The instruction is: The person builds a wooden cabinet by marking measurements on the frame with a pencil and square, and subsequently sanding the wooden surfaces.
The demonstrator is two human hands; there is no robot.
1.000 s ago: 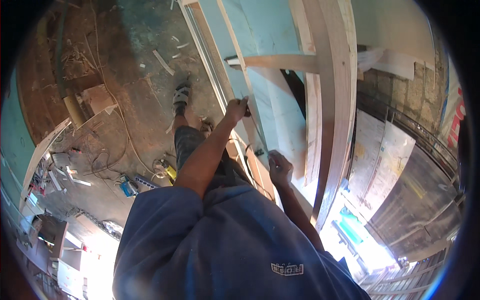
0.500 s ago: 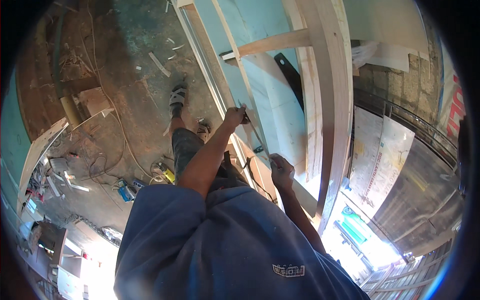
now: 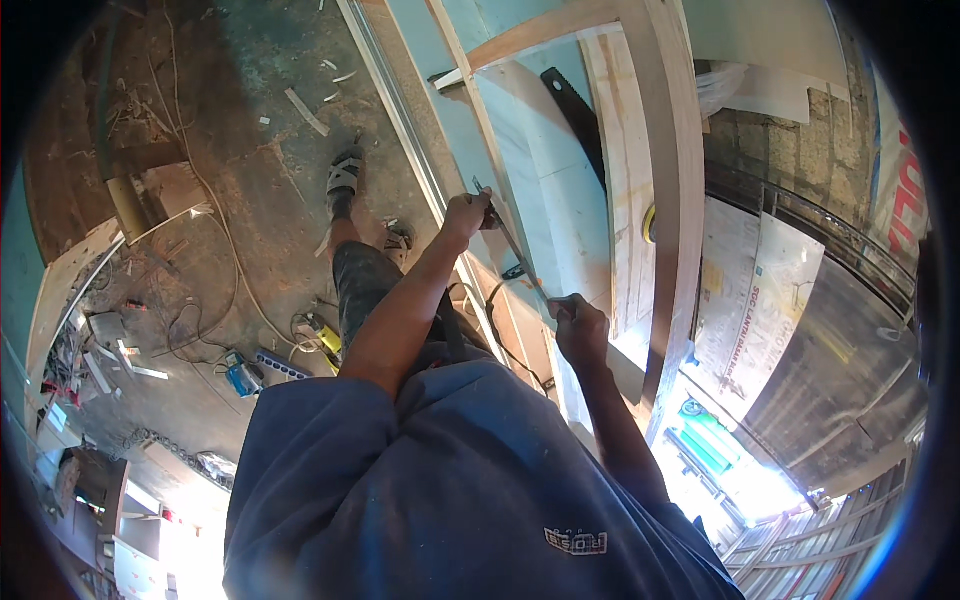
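Both my hands are over a long, light-blue board (image 3: pixel 535 150) set in a wooden frame. My left hand (image 3: pixel 468 218) is closed around one end of a thin, narrow strip (image 3: pixel 520 250), and a small pointed tip sticks out above the fingers. My right hand (image 3: pixel 582 325) is closed at the strip's nearer end, its fingers curled and partly hidden. Between the hands the strip runs slantwise, close above the board. A small dark object (image 3: pixel 513 272) lies beside the strip. Farther off, a black handsaw blade (image 3: pixel 575 120) rests on the board.
A thick wooden beam (image 3: pixel 675 200) runs along the right, with a yellow ring-shaped item (image 3: pixel 650 224) beside it. A crosspiece (image 3: pixel 540 35) spans the far end. On the floor at left lie a blue power tool (image 3: pixel 243 375), a yellow-green tool (image 3: pixel 326 335), cords and offcuts.
The whole view has shifted slightly, and the yellow ring-shaped item now shows beside the beam. My right hand has turned a little, with its knuckles more upward. Both hands stay closed at the strip.
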